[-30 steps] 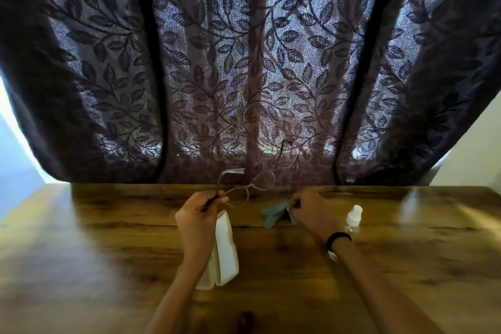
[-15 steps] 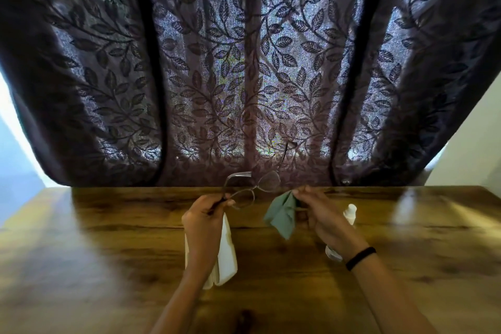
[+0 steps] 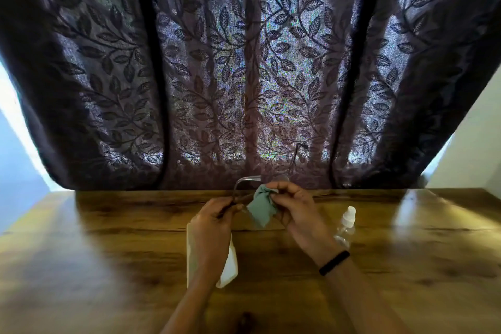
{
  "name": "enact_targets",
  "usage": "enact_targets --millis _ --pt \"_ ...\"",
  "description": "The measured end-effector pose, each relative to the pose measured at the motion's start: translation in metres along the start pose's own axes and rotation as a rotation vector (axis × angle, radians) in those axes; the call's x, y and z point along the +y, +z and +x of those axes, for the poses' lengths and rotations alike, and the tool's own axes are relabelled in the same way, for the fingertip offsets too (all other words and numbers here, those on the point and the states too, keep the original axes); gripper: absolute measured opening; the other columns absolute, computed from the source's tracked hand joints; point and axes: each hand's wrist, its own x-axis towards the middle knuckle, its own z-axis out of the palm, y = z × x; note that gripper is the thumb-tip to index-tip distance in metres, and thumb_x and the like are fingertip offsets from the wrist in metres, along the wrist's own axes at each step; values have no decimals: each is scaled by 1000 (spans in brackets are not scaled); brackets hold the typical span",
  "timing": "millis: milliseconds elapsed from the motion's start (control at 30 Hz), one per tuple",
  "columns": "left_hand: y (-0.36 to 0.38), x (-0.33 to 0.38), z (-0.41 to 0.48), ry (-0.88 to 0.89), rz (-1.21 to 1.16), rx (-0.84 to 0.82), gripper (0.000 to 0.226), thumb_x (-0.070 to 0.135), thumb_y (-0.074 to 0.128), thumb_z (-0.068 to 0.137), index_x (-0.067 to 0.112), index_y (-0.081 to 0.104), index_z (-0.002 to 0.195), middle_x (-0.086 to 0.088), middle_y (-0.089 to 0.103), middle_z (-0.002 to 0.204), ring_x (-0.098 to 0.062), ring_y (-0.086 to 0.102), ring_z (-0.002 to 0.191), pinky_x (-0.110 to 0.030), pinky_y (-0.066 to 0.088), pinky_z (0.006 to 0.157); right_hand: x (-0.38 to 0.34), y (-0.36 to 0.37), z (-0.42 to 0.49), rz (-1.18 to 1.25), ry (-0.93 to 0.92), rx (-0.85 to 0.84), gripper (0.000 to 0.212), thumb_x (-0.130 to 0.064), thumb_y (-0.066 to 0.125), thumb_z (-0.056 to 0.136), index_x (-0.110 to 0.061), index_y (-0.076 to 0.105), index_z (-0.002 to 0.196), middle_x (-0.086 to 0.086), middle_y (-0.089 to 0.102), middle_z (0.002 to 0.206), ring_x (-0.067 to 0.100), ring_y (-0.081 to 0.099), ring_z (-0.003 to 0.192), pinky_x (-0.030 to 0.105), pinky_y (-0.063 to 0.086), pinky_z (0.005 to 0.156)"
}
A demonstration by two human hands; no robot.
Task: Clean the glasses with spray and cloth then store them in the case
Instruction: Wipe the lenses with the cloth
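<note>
Glasses [image 3: 249, 177] are held at centre frame above the counter [image 3: 406, 252], pinched by the left hand [image 3: 214, 221] while the cloth [image 3: 261, 207] is gripped against a lens by the right hand [image 3: 295, 206], so wiping is judged under way, with storage in the case [image 3: 230, 266] not yet done.

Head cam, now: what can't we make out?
Lenses of the glasses: head view, covered by the cloth and right hand; clean or smeared unknown.
Most of the case: head view, under the left hand and forearm; open or closed unclear.
Body of the spray bottle: head view, clear, blurred, small; fill level unreadable.
Left grip on frame: dark, blurred.
</note>
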Motion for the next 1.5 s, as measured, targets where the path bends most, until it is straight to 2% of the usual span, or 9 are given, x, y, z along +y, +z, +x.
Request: enact_targets --millis 100,267,433,633,867,967,1100,1333,1500 --pt "0 -1 -1 1 -10 -19 32 19 72 76 48 65 88 24 69 92 2 66 83 -38 58 71 6 8 0 -281 -192 86 28 13 48 85 -8 65 79 8 66 89 16 63 82 23 53 72" --pt "-1 4 -1 18 -12 2 32 18 74 73 44 66 89 26 69 91 5 65 78 -32 57 67 16 9 -2 -938 -586 105 20 8 58 79 -5 69 91 0 66 96 5 56 92 11 45 83" --pt "-3 7 0 38 22 27 44 5 74 71 41 62 94 42 61 87 12 62 76 -7 48 66 22 5 -8 -1405 -751 32 27 -23 71 77 -8 68 99 4 70 101 25 56 100 33 50 83" --pt "-1 5 0 21 28 21 34 18 71 73 46 64 91 35 65 90 9 63 77 -22 55 67 27 8 -14 -1258 -769 71 23 -6 71 75 -11 62 96 10 63 97 24 62 89 33 55 73" --pt "0 6 0 24 73 21 33 22 66 74 47 60 95 40 61 91 8 63 76 -25 55 66 47 8 -10 -1217 -612 -24 43 -7 58 86 -12 40 124 4 52 130 20 43 120 26 40 97" --pt "0 8 0 17 62 18 25 34 61 71 48 62 92 37 63 90 8 63 75 -25 55 65 39 6 -10 -1293 -677 -2 42 -9 63 82 -13 46 120 5 58 121 21 46 113 37 45 95" --pt "-1 9 2 9 20 30 22 26 65 72 42 66 86 22 70 80 2 65 75 -31 57 67 29 1 -10 -1402 -823 131 52 -19 73 74 -11 45 117 10 65 101 19 49 97 35 50 85" --pt "7 22 5 -39 -55 42 47 -4 71 70 43 66 75 22 66 72 8 63 73 -5 46 67 31 4 -13 -1252 -678 -75 58 2 57 83 -5 34 136 12 52 129 23 55 115 40 54 89" --pt "8 26 5 -32 -90 36 30 -6 72 69 22 73 79 18 68 76 6 64 73 -5 47 67 24 2 -14 -1432 -831 136 74 -3 82 60 -4 43 122 9 69 99 12 45 94 33 55 72"
